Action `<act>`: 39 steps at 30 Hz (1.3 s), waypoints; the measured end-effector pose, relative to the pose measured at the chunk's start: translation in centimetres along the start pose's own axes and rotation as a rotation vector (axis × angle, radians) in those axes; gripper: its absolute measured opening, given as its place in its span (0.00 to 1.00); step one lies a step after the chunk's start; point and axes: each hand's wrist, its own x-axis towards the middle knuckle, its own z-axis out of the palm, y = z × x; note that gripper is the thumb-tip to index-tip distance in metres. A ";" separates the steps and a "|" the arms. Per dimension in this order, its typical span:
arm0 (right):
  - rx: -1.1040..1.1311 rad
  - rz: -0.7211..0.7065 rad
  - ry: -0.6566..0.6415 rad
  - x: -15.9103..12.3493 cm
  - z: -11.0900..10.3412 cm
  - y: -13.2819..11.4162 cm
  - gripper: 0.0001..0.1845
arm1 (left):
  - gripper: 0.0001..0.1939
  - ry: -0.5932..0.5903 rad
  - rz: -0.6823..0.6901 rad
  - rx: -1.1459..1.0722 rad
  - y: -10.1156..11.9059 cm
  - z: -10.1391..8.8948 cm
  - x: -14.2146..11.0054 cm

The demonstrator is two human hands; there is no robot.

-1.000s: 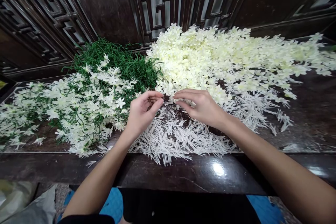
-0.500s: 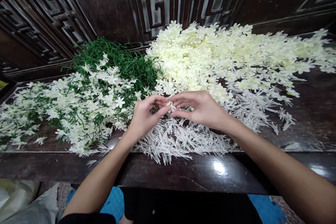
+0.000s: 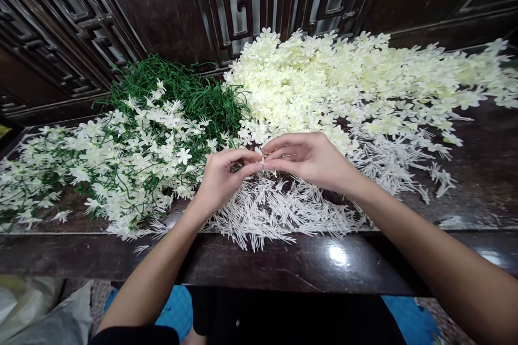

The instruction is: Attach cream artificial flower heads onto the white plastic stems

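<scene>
A small white artificial flower is pinched at the fingertips where my two hands meet; its lower part is mostly hidden. My left hand closes on it from the left with thumb and forefinger. From the right, the thumb and fingers of my right hand press on the same flower. Just below the hands lies a heap of thin white stamen pieces. Behind them rises a big pile of loose cream-white blossoms.
Flowers on green stems spread over the left of the dark wooden bench. A tangle of green stems lies behind them. A carved wooden back stands along the rear. Plastic bags sit at the lower left.
My fingertips have come closer together around the flower. My right hand has risen slightly, and less of the flower shows.
</scene>
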 end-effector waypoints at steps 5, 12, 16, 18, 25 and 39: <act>-0.035 0.075 -0.026 0.1 -0.7 -0.5 0.15 | 0.02 -0.036 -0.004 0.055 0.2 0.0 0.2; -0.147 0.040 0.021 0.2 -2.1 -0.7 0.06 | 0.05 -0.208 -0.149 -0.017 0.6 -0.2 0.0; -0.188 0.013 0.042 0.1 -1.8 -1.0 0.08 | 0.04 -0.191 -0.243 -0.176 0.9 -0.4 0.1; -0.202 0.004 0.064 0.0 -1.6 -1.2 0.09 | 0.03 -0.150 -0.288 -0.243 0.9 -0.6 0.3; -0.093 -0.008 0.073 -0.4 -0.7 -1.8 0.07 | 0.06 -0.110 -0.372 -0.428 0.3 -0.7 0.3; -0.140 -0.236 0.186 -0.7 0.4 -1.6 0.03 | 0.06 -0.060 -0.373 -0.411 0.1 -0.7 0.3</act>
